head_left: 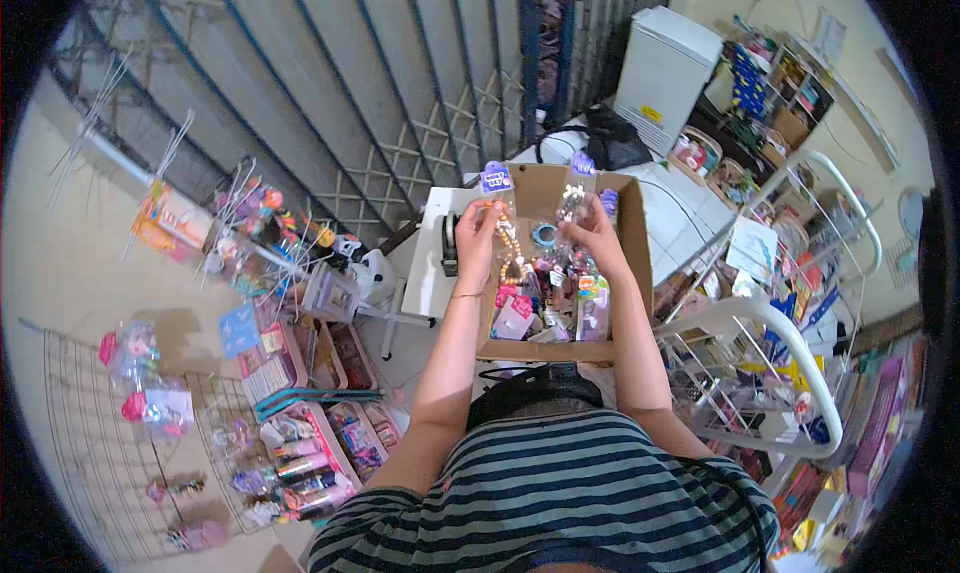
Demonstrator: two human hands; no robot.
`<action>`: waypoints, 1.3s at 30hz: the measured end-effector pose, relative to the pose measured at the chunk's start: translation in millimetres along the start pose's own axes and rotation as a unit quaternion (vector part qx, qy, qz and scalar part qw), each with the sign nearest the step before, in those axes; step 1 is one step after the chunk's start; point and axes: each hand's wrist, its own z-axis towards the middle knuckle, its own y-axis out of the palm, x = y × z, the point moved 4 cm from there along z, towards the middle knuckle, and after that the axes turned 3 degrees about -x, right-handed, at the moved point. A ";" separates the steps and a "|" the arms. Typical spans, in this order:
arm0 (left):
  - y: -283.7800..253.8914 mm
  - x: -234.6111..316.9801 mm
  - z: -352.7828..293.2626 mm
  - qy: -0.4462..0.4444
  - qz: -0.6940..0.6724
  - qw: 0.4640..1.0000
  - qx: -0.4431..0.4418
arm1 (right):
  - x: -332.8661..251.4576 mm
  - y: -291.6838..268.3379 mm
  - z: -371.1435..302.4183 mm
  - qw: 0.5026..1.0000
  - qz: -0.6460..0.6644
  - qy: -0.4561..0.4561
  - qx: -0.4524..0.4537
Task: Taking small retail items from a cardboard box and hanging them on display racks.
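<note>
My left hand [475,235] holds up a clear packet of beaded jewellery [503,228] with a purple header card. My right hand [592,223] holds a second clear packet [573,198], also topped with a purple card. Both hands are raised over an open cardboard box [634,235] that is full of small packaged trinkets in pink, blue and white. The two packets hang side by side above the box, close together but apart.
A wire display grid [95,443] with hanging toys and hair items is at the left. Trays of small goods [310,453] sit below it. A white wire rack [780,353] stands at the right, a white chest freezer [665,68] behind, and a metal folding gate [330,83] ahead.
</note>
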 end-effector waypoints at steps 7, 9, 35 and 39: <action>-46.7 26.7 -33.5 0.002 -0.003 0.997 0.077 | 0.3 80.1 -11.6 0.986 -0.094 0.051 -0.132; -59.1 37.4 -41.6 0.018 -0.001 0.997 0.075 | 14.8 99.5 -6.5 0.985 -0.071 0.045 -0.149; -317.4 243.1 -137.5 0.157 0.067 0.959 0.226 | -0.9 445.3 -43.1 0.927 0.096 -0.024 -0.361; -337.1 272.9 -163.6 0.218 0.055 0.938 0.264 | 4.4 489.8 -56.8 0.918 0.120 0.005 -0.379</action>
